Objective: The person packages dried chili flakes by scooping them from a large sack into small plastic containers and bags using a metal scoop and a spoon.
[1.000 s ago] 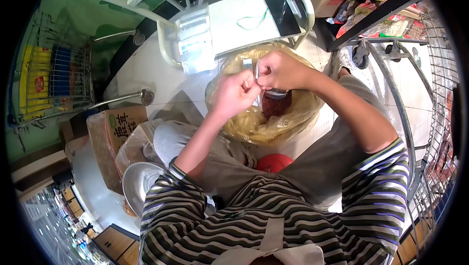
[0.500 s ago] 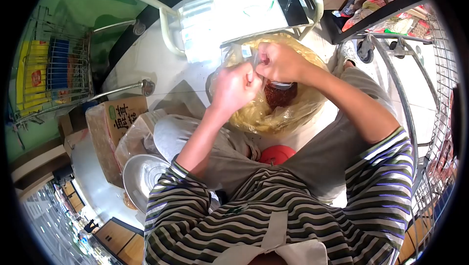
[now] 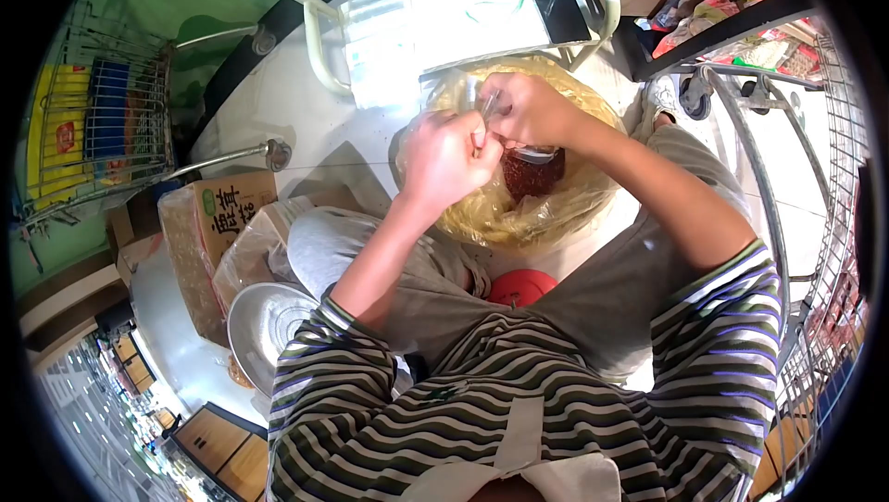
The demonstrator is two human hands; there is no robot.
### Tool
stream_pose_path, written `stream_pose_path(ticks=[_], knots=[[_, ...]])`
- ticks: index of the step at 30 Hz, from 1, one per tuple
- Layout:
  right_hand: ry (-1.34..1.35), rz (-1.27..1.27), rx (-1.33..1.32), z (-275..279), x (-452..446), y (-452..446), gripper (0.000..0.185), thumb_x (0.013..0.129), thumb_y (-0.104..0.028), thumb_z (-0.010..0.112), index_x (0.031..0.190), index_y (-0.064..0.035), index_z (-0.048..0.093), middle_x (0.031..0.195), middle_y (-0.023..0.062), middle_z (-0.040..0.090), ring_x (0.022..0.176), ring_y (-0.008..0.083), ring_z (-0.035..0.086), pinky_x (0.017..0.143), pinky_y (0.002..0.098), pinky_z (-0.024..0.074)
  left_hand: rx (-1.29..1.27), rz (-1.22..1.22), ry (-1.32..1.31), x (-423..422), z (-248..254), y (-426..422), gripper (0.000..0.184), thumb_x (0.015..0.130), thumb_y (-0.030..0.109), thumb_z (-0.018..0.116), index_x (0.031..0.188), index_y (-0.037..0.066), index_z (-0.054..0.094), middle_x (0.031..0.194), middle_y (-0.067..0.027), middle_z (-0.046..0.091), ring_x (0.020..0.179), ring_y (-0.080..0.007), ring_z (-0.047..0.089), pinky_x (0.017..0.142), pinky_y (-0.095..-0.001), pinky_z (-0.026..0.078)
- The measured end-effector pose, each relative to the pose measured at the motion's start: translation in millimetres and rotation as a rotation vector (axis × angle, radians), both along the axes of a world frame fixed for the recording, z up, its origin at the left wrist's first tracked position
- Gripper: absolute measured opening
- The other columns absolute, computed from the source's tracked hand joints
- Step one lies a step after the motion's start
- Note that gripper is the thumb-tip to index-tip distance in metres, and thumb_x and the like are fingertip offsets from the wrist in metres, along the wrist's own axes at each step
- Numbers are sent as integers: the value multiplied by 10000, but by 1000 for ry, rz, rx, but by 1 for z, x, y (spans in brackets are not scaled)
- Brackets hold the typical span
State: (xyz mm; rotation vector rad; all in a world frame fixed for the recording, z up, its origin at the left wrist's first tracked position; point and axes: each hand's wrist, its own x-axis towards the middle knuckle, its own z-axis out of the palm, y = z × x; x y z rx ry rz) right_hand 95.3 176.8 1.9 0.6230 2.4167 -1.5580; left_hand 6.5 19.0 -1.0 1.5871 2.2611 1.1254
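Presently, left hand (image 3: pixel 451 159) and right hand (image 3: pixel 530 113), fingers curled tight, pinch clear plastic (image 3: pixel 490 104) between them, above far left part of yellow bag (image 3: pixel 519 226) holding reddish-brown contents (image 3: pixel 535 178).

The left hand (image 3: pixel 446 159) and right hand (image 3: pixel 526 113) curl over the clear plastic (image 3: pixel 491 106) pinched between them, so its shape and most of each grip are hidden. The left hand is smeared by glare. The right forearm covers part of the yellow bag (image 3: pixel 519 229); a shiny piece (image 3: pixel 534 155) on the dark red contents (image 3: pixel 535 178) is too obscured to identify. Glare washes out the bench (image 3: pixel 454 16) and any print on the clear sleeves (image 3: pixel 380 39). Trousers partly cover the red disc (image 3: pixel 521 288), and the left sleeve overlaps the metal bowl (image 3: pixel 264 331). The view's dark rim crops the right-hand cart (image 3: pixel 838 159). Goods at lower left (image 3: pixel 116 400) are too small to tell.
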Motion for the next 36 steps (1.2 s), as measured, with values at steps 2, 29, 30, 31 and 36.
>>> stream_pose_path(ticks=[2,29,30,31,36], knots=[[-70,-71,-288,2,1,1,470,779,-14,651,1238,3,549,826,162,697,755,267,684,728,373,544,-5,17,-54,1,2,0,223,714,58,674,589,33,491,486,-84,483,424,-241,473,479,-335,420],[7,206,-319,4,8,8,443,742,114,553,1184,92,548,817,122,664,679,188,656,611,325,527,-72,-155,180,-3,9,4,1108,529,425,913,1404,9,377,1275,-163,522,1176,-332,541,1162,-563,223],[7,205,-320,2,8,9,443,742,114,553,1184,92,548,817,122,664,679,188,656,611,325,527,-74,-162,162,-3,10,4,1094,528,424,913,1394,12,386,1270,-164,527,1174,-333,544,1164,-560,222],[31,223,-305,-1,8,9,431,752,86,579,1182,93,551,812,123,665,675,189,655,607,324,523,-75,-163,162,-2,10,4,1094,528,424,913,1394,12,386,1270,-164,527,1174,-333,544,1164,-560,222],[-82,264,-240,16,6,9,439,759,4,650,1181,88,558,779,111,665,663,184,645,586,305,506,-79,-149,183,-3,12,4,1102,528,414,913,1401,14,372,1270,-161,532,1197,-344,531,1159,-555,236]])
